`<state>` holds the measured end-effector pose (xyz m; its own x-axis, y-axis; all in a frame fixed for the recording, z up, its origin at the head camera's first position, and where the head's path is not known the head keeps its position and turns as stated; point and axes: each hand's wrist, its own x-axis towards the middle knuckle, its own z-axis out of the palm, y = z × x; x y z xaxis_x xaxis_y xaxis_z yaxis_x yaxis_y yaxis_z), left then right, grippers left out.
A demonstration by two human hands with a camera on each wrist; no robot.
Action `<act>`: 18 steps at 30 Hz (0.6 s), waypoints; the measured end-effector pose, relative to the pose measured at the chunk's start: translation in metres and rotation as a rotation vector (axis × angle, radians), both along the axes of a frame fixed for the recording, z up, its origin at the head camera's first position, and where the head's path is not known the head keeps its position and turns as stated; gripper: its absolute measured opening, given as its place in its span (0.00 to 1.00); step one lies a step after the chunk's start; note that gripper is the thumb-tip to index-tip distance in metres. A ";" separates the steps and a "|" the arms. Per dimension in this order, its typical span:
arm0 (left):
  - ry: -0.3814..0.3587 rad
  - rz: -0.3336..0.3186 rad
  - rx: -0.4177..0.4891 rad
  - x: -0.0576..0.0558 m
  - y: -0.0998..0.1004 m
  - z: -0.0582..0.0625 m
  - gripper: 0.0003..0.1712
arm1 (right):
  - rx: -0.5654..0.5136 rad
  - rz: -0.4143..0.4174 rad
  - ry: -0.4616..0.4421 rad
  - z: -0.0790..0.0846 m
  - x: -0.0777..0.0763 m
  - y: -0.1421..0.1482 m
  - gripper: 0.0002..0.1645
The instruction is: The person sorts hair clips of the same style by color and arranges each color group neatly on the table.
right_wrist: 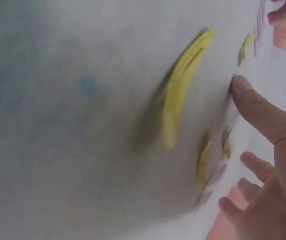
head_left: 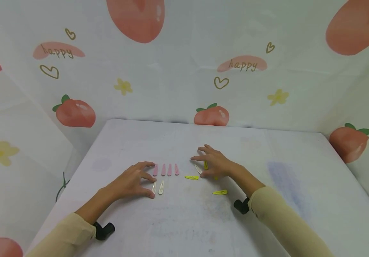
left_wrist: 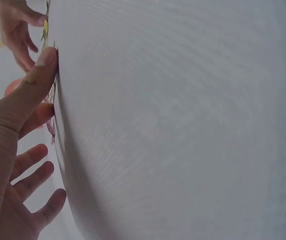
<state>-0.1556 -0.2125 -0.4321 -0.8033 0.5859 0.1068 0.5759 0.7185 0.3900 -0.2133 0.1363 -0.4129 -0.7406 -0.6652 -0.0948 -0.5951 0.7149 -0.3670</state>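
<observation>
Snap hair clips lie on the white table. My left hand (head_left: pixel 133 181) spans a white hair clip (head_left: pixel 154 187) lengthwise, index fingertip at its upper end and thumb at its lower end; the other fingers are spread. A second white clip (head_left: pixel 161 187) lies just right of it. My right hand (head_left: pixel 215 162) is low over the table with fingers spread. Its thumb tip is right at the lower end of a tilted white clip (head_left: pixel 198 169), and the index fingertip lies a little beyond the upper end. Yellow clips (head_left: pixel 205 165) lie partly hidden beneath this hand.
A row of several pink clips (head_left: pixel 169 170) lies above the white pair. One yellow clip (head_left: pixel 191 177) is left of the right thumb; another yellow clip (head_left: pixel 220 192) lies nearer the front, close to the right wrist. A printed cloth (head_left: pixel 171 71) hangs behind the table.
</observation>
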 end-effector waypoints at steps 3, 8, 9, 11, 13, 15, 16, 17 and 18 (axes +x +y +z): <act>0.000 0.001 0.000 0.000 0.000 0.000 0.34 | 0.013 -0.005 -0.047 0.001 -0.004 -0.002 0.33; 0.001 -0.003 -0.007 -0.001 0.000 -0.001 0.34 | 0.027 -0.041 -0.071 0.001 -0.006 -0.004 0.30; 0.004 -0.004 -0.007 -0.001 -0.001 -0.001 0.34 | 0.029 -0.045 -0.066 0.000 -0.006 -0.004 0.30; 0.009 -0.007 -0.006 -0.001 -0.001 0.000 0.34 | 0.024 -0.055 -0.055 0.000 -0.006 -0.005 0.29; 0.011 -0.010 -0.002 -0.001 -0.001 0.000 0.34 | 0.008 -0.066 -0.046 0.000 -0.005 -0.005 0.28; 0.017 -0.013 -0.001 -0.001 -0.002 -0.001 0.34 | -0.027 -0.082 -0.050 0.000 -0.004 -0.005 0.28; 0.018 -0.014 -0.001 -0.001 -0.002 -0.001 0.34 | -0.049 -0.088 -0.059 0.000 -0.003 -0.006 0.28; 0.018 -0.015 -0.001 -0.001 -0.002 -0.001 0.34 | -0.079 -0.093 -0.074 0.000 -0.001 -0.007 0.28; 0.014 -0.014 -0.001 -0.001 -0.002 -0.001 0.34 | -0.109 -0.094 -0.087 0.001 0.000 -0.008 0.28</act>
